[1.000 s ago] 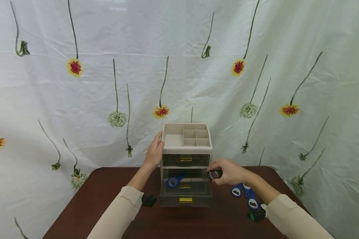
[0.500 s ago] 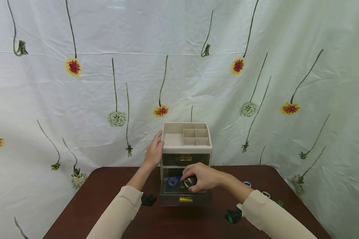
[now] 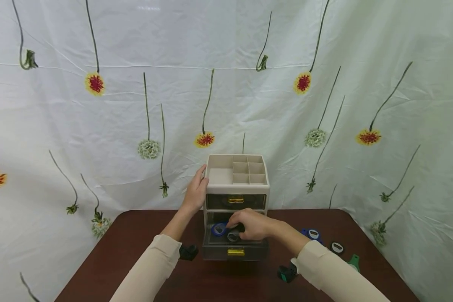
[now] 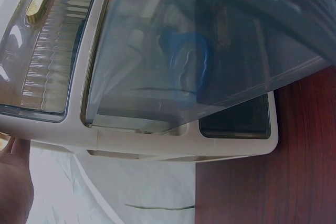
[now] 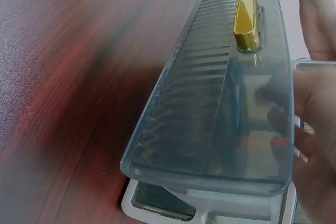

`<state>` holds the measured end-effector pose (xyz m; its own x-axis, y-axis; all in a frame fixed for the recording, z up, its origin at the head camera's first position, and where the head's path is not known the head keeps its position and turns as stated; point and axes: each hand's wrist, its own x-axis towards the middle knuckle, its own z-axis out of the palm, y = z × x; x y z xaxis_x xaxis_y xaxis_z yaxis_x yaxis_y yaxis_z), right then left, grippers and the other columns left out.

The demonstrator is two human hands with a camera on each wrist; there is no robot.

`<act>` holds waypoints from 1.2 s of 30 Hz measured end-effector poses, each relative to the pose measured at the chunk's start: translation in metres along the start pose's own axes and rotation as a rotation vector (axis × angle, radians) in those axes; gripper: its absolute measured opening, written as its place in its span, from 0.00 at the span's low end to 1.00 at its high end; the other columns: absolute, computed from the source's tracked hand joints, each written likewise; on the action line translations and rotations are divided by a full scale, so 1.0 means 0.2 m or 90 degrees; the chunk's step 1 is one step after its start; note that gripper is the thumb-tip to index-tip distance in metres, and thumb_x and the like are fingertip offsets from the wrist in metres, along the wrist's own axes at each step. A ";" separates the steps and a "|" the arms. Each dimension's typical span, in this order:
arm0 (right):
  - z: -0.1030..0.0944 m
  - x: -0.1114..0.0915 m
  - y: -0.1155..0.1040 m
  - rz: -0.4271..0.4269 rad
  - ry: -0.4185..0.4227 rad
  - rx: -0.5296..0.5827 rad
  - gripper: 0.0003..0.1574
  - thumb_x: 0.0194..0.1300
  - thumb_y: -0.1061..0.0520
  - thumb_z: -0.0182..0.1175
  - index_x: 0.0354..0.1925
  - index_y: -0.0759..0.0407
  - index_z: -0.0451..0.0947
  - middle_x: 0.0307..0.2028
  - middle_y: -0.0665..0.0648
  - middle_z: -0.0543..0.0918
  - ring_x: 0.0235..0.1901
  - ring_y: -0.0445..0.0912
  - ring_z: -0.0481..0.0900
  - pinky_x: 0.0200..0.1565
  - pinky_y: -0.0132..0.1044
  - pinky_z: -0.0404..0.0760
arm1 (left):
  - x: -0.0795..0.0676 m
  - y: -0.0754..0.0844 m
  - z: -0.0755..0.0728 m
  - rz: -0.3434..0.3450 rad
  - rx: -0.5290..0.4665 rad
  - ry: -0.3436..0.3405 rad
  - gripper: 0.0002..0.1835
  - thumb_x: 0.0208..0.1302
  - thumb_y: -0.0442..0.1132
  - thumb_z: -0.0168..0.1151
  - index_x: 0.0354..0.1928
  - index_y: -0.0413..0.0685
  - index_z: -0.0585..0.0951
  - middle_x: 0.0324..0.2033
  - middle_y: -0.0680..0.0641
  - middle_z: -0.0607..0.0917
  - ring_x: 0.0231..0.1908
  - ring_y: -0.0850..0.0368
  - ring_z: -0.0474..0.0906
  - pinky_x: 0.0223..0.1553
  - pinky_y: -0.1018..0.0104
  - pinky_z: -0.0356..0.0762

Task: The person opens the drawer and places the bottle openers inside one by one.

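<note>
A cream desktop organizer (image 3: pixel 237 189) with clear drawers stands at the table's back. Its middle drawer (image 3: pixel 235 251), with a gold handle, is pulled out. Inside lies a blue round-headed bottle opener (image 3: pixel 219 229), seen through the plastic in the left wrist view. Beside it, low in the drawer, is a black round bottle opener (image 3: pixel 233 235), which my right hand (image 3: pixel 252 224) pinches from above with curled fingers. My left hand (image 3: pixel 195 192) rests along the organizer's left side, fingers stretched up it. Through the drawer wall in the right wrist view, the opener under my right hand (image 5: pixel 317 124) is unclear.
To the right on the dark red table (image 3: pixel 151 239) lie a blue opener (image 3: pixel 313 234), a black one (image 3: pixel 337 248) and a green one (image 3: pixel 354 263) partly behind my sleeve. Above the pulled-out drawer, the top drawer (image 3: pixel 215 202) is closed. A flowered cloth (image 3: pixel 117 126) hangs behind.
My right hand has carried the black bottle opener leftward from beside the organizer, over the pulled-out drawer and down into it next to the blue one. My left hand has stayed in place.
</note>
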<state>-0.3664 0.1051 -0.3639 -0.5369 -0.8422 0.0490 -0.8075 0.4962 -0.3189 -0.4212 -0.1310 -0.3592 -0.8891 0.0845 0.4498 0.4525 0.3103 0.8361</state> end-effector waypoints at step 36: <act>-0.21 -0.65 0.32 0.185 0.138 0.088 0.23 0.66 0.61 0.68 0.59 0.62 0.83 0.57 0.62 0.83 0.60 0.64 0.77 0.58 0.63 0.75 | 0.01 -0.02 0.01 0.005 0.011 0.010 0.30 0.81 0.38 0.42 0.81 0.43 0.57 0.77 0.38 0.61 0.73 0.40 0.60 0.71 0.41 0.59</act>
<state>-0.3581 0.2545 -0.3514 -0.7899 -0.5990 0.1313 -0.5810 0.6626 -0.4726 -0.4255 -0.1310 -0.3618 -0.8845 0.0721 0.4609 0.4576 0.3258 0.8273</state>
